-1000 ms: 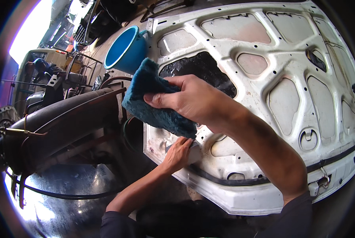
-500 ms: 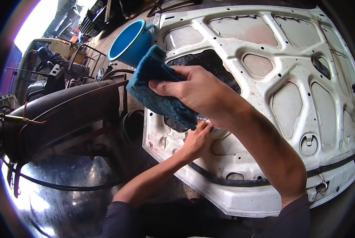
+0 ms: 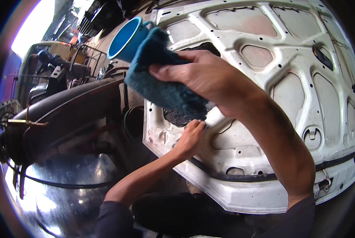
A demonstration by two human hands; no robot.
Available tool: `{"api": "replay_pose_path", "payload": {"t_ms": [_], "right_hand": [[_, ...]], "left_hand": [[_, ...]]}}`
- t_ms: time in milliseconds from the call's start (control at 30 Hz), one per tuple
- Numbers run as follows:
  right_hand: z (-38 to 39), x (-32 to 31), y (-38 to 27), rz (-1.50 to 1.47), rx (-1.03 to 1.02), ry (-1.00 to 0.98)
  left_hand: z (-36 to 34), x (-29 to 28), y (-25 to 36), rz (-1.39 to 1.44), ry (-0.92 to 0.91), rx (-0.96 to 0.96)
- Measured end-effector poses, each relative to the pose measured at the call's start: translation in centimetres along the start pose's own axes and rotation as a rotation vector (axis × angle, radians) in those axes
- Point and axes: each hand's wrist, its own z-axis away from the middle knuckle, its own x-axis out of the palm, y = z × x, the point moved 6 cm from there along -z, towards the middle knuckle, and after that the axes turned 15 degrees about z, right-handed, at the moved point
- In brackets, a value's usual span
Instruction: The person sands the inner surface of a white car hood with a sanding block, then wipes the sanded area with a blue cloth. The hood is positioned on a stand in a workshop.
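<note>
My right hand [image 3: 209, 77] is closed on a thick, fuzzy blue cloth [image 3: 145, 85], thumb on the near side. It holds the cloth above a white car hood [image 3: 233, 37], whose ribbed inner side faces up. Below the cloth's lower corner is my left hand [image 3: 191, 139], over the hood's near left part. Its fingers are curled together at the cloth's edge; what they hold, if anything, is hidden. A rough black patch [image 3: 177, 118] in one hood recess shows partly beneath the cloth.
A blue bucket [image 3: 124, 39] stands just beyond the cloth, at the hood's far left corner. A long dark rounded body [image 3: 62, 103] and a shiny metal drum [image 3: 74, 170] fill the left side. A dark round container [image 3: 134, 123] sits beside the hood's left edge.
My left hand has shifted slightly left and nearer to me. The cloth's lower end hangs differently, and the shiny bit by my left fingers no longer shows. My view has shifted a little.
</note>
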Motion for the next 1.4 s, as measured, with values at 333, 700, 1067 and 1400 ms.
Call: {"api": "replay_pose_path", "payload": {"t_ms": [333, 700, 1067, 1400], "right_hand": [[-0.1, -1.4, 2.1, -0.071, 0.080, 0.072], [0.1, -8.4, 4.9, -0.033, 0.187, 0.103], [3.7, -19.9, 14.6, 0.087, 0.619, 0.435], [8.8, -27.2, 14.9, 1.363, 0.464, 0.873]], "left_hand": [[0.3, 0.7, -1.4, 0.056, 0.096, 0.089], [-1.1, 1.0, -0.9, 0.061, 0.029, 0.000], [1.8, -0.3, -1.5, 0.026, 0.059, 0.136], [2.7, -0.4, -1.8, -0.038, 0.059, 0.160]]}}
